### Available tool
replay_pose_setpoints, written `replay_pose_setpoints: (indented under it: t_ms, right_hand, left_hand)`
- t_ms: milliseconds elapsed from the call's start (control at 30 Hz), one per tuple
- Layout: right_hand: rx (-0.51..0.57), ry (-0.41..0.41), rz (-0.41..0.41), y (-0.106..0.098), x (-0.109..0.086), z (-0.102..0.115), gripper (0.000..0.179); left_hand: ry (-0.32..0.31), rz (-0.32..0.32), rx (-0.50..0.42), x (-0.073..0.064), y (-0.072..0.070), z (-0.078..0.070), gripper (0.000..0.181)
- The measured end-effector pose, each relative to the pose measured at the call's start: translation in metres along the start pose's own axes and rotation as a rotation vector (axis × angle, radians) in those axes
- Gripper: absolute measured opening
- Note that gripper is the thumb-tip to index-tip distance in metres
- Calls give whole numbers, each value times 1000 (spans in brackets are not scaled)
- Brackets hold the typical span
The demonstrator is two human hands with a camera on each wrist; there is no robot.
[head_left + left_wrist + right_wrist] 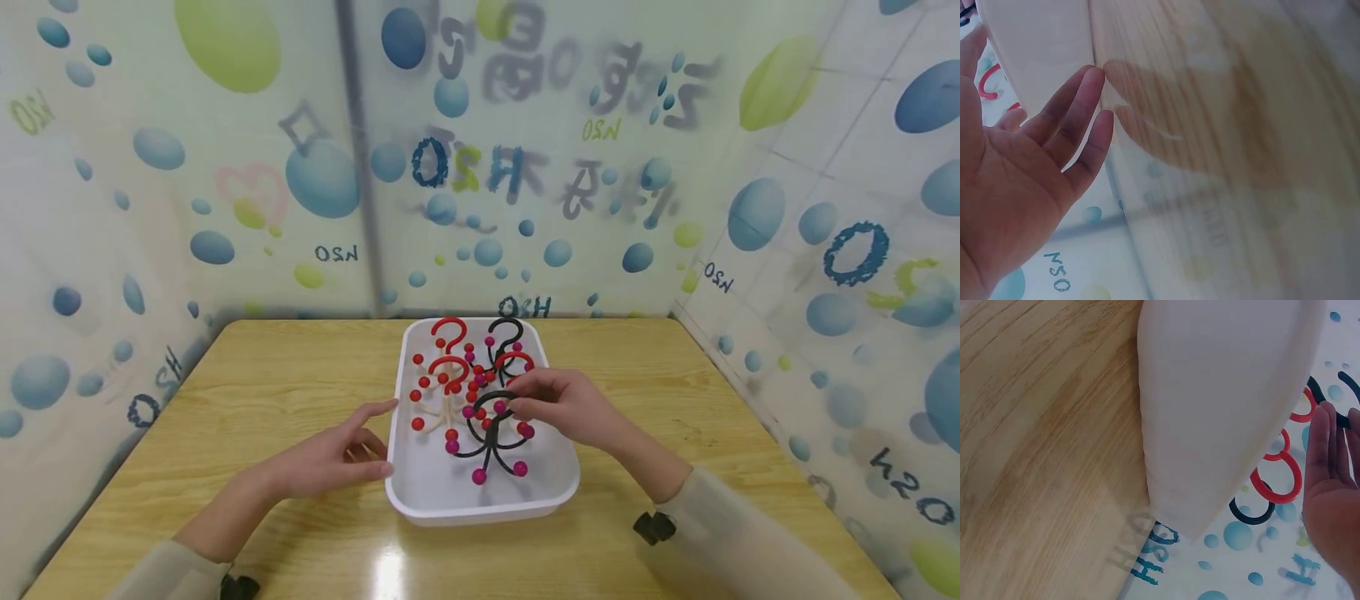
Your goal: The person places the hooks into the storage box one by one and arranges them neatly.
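Note:
A white tray holds several hooked pieces with ball-tipped legs. My right hand pinches the curved top of the nearest one, a black hook with thin curved legs ending in magenta balls. In the right wrist view, the fingertips meet the black curve. At the tray's left side, my left hand touches the rim with thumb and index finger spread. The left wrist view shows its fingers loosely extended beside the tray wall.
Behind the nearest piece, red hooks with pale legs and red balls stand close together with another black hook. The wooden table meets bubble-patterned curtains at the back and sides.

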State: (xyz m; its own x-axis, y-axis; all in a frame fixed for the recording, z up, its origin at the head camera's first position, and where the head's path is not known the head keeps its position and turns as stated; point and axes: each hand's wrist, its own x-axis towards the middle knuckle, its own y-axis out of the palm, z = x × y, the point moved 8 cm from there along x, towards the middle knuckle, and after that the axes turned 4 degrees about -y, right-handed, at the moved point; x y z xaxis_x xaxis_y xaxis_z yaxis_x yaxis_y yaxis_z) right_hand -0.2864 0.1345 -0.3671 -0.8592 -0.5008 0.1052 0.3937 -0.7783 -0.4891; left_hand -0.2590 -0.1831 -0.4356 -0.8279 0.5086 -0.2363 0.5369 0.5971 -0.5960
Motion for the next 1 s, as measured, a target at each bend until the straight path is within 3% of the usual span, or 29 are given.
replay_pose_setpoints:
  t_ms: [267, 767, 1000]
  right_hand:
    - [-29, 6, 46, 9, 5, -9, 23]
    - [-10, 39, 38, 9, 3, -13, 29]
    - [-49, 32, 15, -4, -2, -14, 30]
  left_hand:
    - [12, -3, 16, 0, 1, 0, 92]
    - [8, 4, 16, 0, 0, -1, 91]
    - [-1, -20, 63, -6, -5, -5, 91]
